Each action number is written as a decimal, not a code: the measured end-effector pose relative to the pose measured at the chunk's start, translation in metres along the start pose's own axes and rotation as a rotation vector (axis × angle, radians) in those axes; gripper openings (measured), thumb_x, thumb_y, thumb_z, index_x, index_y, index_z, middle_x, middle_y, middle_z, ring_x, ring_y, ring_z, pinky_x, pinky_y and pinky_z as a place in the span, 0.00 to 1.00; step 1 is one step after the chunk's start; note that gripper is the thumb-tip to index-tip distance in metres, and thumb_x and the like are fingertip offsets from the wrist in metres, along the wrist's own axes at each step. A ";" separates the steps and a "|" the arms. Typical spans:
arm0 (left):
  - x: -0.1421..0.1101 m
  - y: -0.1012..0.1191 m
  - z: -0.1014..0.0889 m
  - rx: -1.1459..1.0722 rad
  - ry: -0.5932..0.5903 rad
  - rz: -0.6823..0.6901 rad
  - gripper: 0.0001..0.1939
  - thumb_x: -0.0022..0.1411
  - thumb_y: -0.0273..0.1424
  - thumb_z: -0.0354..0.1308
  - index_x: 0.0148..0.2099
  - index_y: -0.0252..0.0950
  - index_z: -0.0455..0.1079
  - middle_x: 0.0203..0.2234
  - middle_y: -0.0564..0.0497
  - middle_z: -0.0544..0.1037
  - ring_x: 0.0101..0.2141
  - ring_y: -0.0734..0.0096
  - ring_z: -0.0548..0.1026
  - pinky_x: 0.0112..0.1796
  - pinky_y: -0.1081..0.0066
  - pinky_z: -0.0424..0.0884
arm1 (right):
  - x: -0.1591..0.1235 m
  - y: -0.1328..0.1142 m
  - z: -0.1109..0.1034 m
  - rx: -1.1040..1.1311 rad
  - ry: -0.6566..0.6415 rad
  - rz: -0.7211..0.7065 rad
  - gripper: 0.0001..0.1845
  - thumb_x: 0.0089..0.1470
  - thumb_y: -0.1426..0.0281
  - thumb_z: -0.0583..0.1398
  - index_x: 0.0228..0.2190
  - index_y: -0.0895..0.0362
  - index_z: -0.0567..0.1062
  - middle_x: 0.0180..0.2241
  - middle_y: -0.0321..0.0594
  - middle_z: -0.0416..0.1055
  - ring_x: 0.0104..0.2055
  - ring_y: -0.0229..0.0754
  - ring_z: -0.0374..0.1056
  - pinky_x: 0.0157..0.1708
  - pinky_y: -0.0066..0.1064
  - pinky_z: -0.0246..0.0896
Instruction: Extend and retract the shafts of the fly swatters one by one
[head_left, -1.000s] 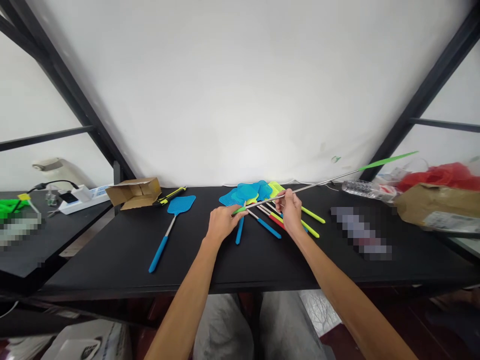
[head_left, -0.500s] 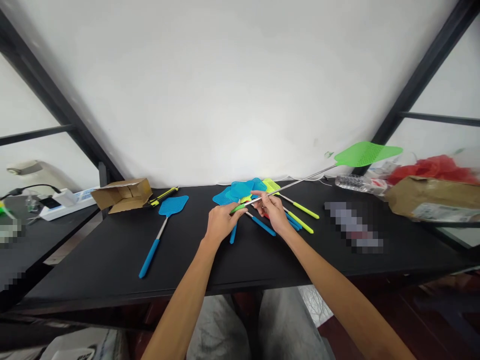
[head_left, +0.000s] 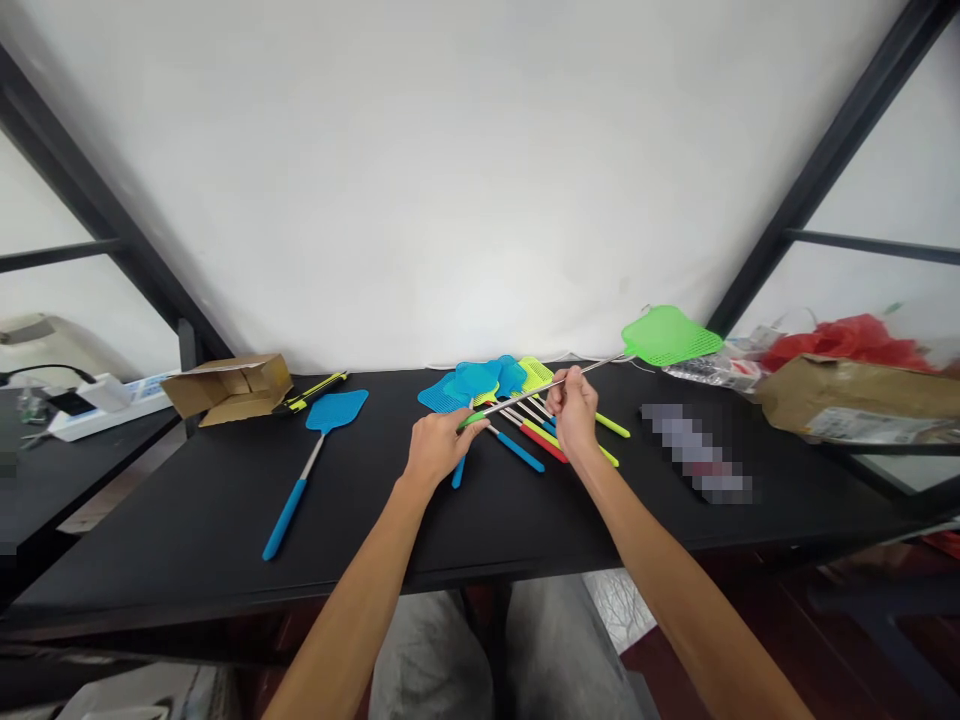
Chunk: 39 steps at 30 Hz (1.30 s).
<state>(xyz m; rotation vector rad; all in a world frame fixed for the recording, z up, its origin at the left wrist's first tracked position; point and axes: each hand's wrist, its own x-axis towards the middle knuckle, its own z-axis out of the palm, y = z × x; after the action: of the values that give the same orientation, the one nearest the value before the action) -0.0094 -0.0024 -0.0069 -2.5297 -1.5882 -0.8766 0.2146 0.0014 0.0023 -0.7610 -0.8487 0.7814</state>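
My left hand is closed round the green handle end of a green fly swatter. Its metal telescopic rod runs up and to the right above the black table. My right hand pinches that rod partway along. The green head hangs in the air near the right end of the table. Beneath my hands lies a pile of fly swatters with blue and yellow heads and blue, yellow and red handles.
A single blue fly swatter lies to the left. An open cardboard box sits at the back left beside a yellow-black tool. At the right are a plastic bottle, a brown parcel and red plastic.
The green swatter's rod has got shorter, so its head has come in closer and lower. My right hand slid along the rod; my left hand kept hold of the handle.
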 end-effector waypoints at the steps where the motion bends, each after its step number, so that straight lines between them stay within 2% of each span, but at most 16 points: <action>1: 0.000 0.002 0.001 -0.001 0.002 0.005 0.27 0.67 0.52 0.46 0.44 0.41 0.79 0.23 0.47 0.78 0.29 0.65 0.76 0.28 0.72 0.55 | -0.004 0.003 0.004 -0.007 -0.033 0.014 0.25 0.54 0.44 0.56 0.27 0.53 0.68 0.16 0.27 0.52 0.16 0.31 0.47 0.17 0.26 0.48; 7: -0.002 0.007 0.000 -0.018 0.039 0.014 0.26 0.68 0.52 0.45 0.43 0.41 0.78 0.25 0.48 0.79 0.28 0.66 0.75 0.28 0.72 0.55 | -0.032 0.014 0.025 -0.073 -0.369 0.113 0.25 0.56 0.44 0.55 0.32 0.54 0.74 0.20 0.32 0.62 0.18 0.32 0.53 0.18 0.26 0.50; 12: -0.001 0.006 -0.001 -0.028 0.039 0.022 0.26 0.68 0.52 0.45 0.40 0.39 0.77 0.23 0.49 0.77 0.27 0.67 0.74 0.27 0.72 0.53 | -0.031 0.011 0.025 -0.138 -0.438 0.141 0.27 0.55 0.44 0.56 0.38 0.55 0.77 0.21 0.32 0.64 0.18 0.32 0.54 0.18 0.27 0.50; 14: 0.000 0.006 -0.001 -0.052 0.057 0.014 0.26 0.68 0.51 0.45 0.40 0.39 0.77 0.22 0.49 0.76 0.26 0.68 0.73 0.27 0.72 0.53 | -0.024 0.005 0.022 -0.100 -0.399 0.133 0.26 0.55 0.46 0.58 0.41 0.54 0.77 0.21 0.31 0.63 0.18 0.32 0.53 0.19 0.27 0.50; 16: 0.000 0.005 0.000 -0.068 0.069 0.005 0.26 0.68 0.51 0.45 0.39 0.39 0.77 0.21 0.50 0.75 0.25 0.68 0.72 0.27 0.72 0.53 | -0.015 -0.002 0.015 -0.022 -0.278 0.108 0.25 0.54 0.47 0.59 0.42 0.53 0.75 0.20 0.29 0.58 0.18 0.31 0.50 0.18 0.27 0.50; 18: 0.000 0.002 -0.001 -0.066 0.068 0.004 0.27 0.68 0.52 0.45 0.37 0.38 0.77 0.19 0.50 0.74 0.25 0.68 0.72 0.27 0.72 0.52 | -0.006 -0.010 0.007 0.059 -0.124 0.085 0.25 0.54 0.45 0.58 0.38 0.53 0.73 0.19 0.27 0.52 0.17 0.31 0.47 0.17 0.28 0.49; 22: 0.000 -0.002 -0.002 -0.048 0.021 0.004 0.28 0.68 0.52 0.44 0.34 0.38 0.76 0.19 0.50 0.73 0.24 0.68 0.70 0.26 0.72 0.50 | 0.007 -0.020 -0.009 0.201 0.091 0.078 0.26 0.53 0.42 0.56 0.27 0.52 0.63 0.18 0.25 0.46 0.17 0.31 0.45 0.17 0.27 0.49; 26: -0.001 -0.001 -0.003 -0.047 -0.013 0.014 0.28 0.68 0.52 0.44 0.36 0.38 0.76 0.20 0.50 0.74 0.24 0.68 0.71 0.26 0.72 0.51 | 0.011 -0.019 -0.011 0.314 0.213 0.080 0.27 0.52 0.49 0.63 0.25 0.52 0.55 0.17 0.23 0.44 0.17 0.30 0.46 0.17 0.25 0.48; 31: 0.000 -0.003 -0.003 -0.001 -0.027 -0.018 0.27 0.67 0.53 0.45 0.38 0.39 0.77 0.21 0.49 0.76 0.25 0.65 0.72 0.26 0.73 0.50 | 0.013 -0.013 -0.008 0.263 0.247 0.065 0.30 0.53 0.51 0.63 0.24 0.52 0.49 0.17 0.22 0.45 0.17 0.29 0.46 0.17 0.25 0.47; 36: 0.001 -0.003 0.000 0.047 -0.034 -0.007 0.27 0.67 0.53 0.45 0.38 0.39 0.76 0.20 0.48 0.75 0.26 0.63 0.73 0.26 0.73 0.51 | 0.007 -0.002 -0.003 0.169 0.163 0.057 0.33 0.52 0.50 0.64 0.22 0.51 0.47 0.16 0.23 0.44 0.17 0.30 0.45 0.17 0.26 0.44; 39: 0.000 0.000 0.001 0.023 -0.032 -0.007 0.27 0.68 0.52 0.44 0.38 0.38 0.75 0.21 0.48 0.75 0.26 0.64 0.73 0.27 0.73 0.52 | -0.005 0.006 0.009 0.125 0.039 0.069 0.31 0.52 0.50 0.64 0.21 0.52 0.50 0.15 0.24 0.44 0.17 0.30 0.45 0.17 0.26 0.44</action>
<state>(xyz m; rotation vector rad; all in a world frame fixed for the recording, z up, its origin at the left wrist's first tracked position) -0.0087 -0.0019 -0.0074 -2.5366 -1.6073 -0.8174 0.2033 0.0028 0.0001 -0.6953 -0.7344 0.8701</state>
